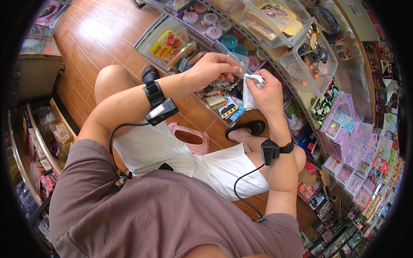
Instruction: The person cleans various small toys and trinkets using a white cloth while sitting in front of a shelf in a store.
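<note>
My left hand (211,71) pinches a small clear plastic packet (239,61) with something small and orange inside. Close beside it, my right hand (265,93) grips a folded white cloth (250,95), which hangs down from the fingers. The cloth's upper edge is near the packet; whether they touch I cannot tell. Both hands are above a clear plastic bin (230,121) of small packaged goods, among them dark packets with orange bits and a few flat cards (228,108).
Lidded jars (211,19) and a tray of yellow packets (167,45) lie beyond my hands. On the right, a perforated metal shelf edge (277,61) runs past clear tubs (309,59) and a purple box (342,129). A pink plastic stool (193,146) shows between my legs.
</note>
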The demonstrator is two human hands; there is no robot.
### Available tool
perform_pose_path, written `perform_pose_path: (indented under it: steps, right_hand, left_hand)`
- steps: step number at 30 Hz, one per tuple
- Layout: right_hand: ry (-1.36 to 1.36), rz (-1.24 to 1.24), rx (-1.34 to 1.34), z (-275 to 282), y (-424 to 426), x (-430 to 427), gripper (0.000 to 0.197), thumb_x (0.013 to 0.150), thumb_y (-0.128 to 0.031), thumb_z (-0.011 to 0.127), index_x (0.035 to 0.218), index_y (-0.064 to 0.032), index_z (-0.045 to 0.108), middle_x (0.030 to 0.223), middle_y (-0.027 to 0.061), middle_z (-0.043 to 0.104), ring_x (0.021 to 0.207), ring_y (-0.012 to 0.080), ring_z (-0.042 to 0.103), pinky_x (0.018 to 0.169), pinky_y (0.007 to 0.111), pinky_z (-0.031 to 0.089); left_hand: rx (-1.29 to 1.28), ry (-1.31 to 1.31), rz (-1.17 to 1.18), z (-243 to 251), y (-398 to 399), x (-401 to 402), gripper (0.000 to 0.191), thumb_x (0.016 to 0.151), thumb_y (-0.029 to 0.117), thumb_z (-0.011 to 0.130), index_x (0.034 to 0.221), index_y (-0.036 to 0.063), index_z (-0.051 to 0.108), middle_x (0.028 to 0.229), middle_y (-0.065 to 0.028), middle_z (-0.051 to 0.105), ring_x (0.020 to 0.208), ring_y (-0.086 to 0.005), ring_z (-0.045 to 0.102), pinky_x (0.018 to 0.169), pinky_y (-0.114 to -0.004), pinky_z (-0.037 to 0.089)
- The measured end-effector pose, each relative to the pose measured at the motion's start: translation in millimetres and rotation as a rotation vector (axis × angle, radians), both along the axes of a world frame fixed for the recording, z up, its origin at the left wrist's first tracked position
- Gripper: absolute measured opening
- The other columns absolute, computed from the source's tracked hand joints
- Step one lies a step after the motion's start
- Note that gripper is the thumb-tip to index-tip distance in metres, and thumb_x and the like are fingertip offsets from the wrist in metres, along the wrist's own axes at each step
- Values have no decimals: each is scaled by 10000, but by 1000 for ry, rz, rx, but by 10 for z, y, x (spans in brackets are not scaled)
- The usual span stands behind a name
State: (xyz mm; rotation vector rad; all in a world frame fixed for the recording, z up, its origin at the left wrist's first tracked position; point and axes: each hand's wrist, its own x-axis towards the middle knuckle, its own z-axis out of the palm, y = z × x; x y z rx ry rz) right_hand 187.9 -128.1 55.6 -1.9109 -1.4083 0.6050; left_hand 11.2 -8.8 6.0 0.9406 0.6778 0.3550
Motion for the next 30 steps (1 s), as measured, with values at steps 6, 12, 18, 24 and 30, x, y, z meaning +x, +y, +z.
perform_pose_path:
  steps: [6,12,18,24,30]
  right_hand:
    - [388,-39,-66,-55,32,209,140,831,-118,686,891,3,653,752,69,673,657,140,655,578,304,508]
    - [1030,-48,-256,51,-9,196,209,949,-222,636,981,-23,689,808,31,679,650,92,626,578,228,491]
    - [991,53,-236,-64,-69,107,195,959,-205,678,1009,-22,717,833,17,700,673,67,620,597,223,484]
    - [983,-195,400,331,-128,149,157,973,-143,626,998,-20,721,917,76,724,720,108,646,601,245,521]
    - [1278,-188,264,366,-172,481,327,999,-274,600,1161,1,670,817,36,648,598,92,603,492,227,487]
  left_hand:
    - [-50,3,-40,34,27,-13,177,955,119,631,1096,23,678,833,14,630,680,-44,544,572,-196,414]
    - [130,-75,-212,215,-34,-4,352,978,149,626,1297,14,561,788,63,585,647,-13,485,561,-177,374]
    - [240,-79,-269,279,-83,-9,454,971,197,666,1338,-23,515,763,9,616,637,-42,543,565,-197,432]
    - [-78,-249,-133,215,-11,-33,472,1065,384,416,1320,1,523,854,-110,678,654,-127,612,610,-247,468]
    - [-50,-119,-117,75,20,-32,402,1068,343,420,1273,20,543,863,-80,658,694,-120,596,630,-248,448]
